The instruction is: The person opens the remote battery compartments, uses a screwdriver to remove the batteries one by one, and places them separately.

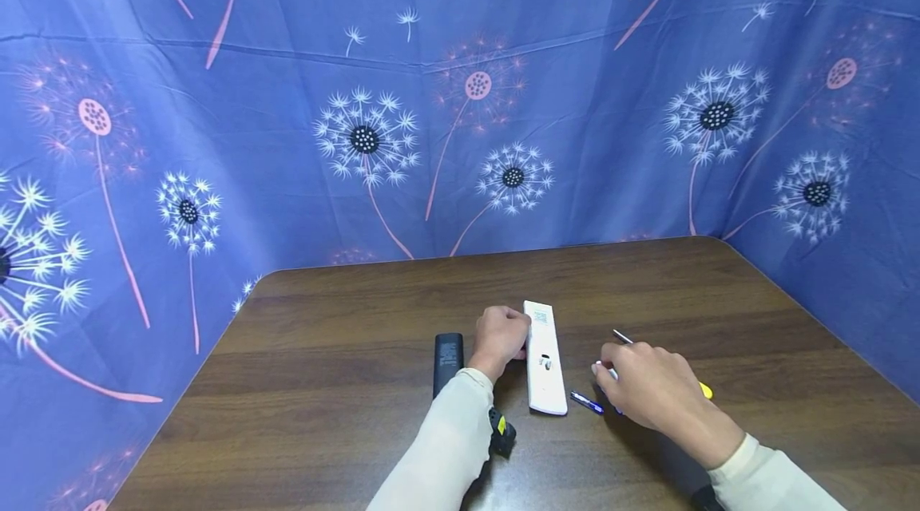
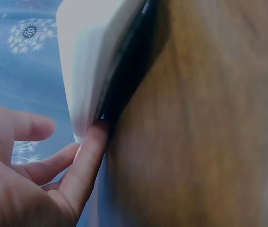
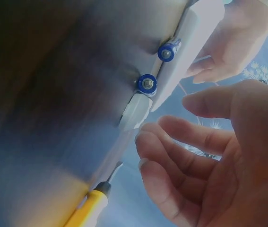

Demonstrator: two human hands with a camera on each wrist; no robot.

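A long white remote control (image 1: 545, 391) lies back side up, with a printed sticker near its far end and a small opening in its middle. My left hand (image 1: 499, 338) touches its left edge with the fingertips; in the left wrist view the thumb stands apart from it. My right hand (image 1: 650, 379), fingers loosely bent and holding nothing, hovers at a small white cover (image 3: 136, 111). Two blue batteries (image 3: 147, 84) (image 3: 168, 50) lie between that hand and the remote. Beside the right hand is a yellow-handled screwdriver (image 3: 92, 203), mostly hidden under it in the head view.
A black slab-shaped object (image 1: 449, 359) with a printed label lies left of my left hand, partly covered by the sleeve. The brown wooden table (image 1: 345, 383) extends around everything. A blue dandelion-print cloth (image 1: 431, 120) hangs along its back and sides.
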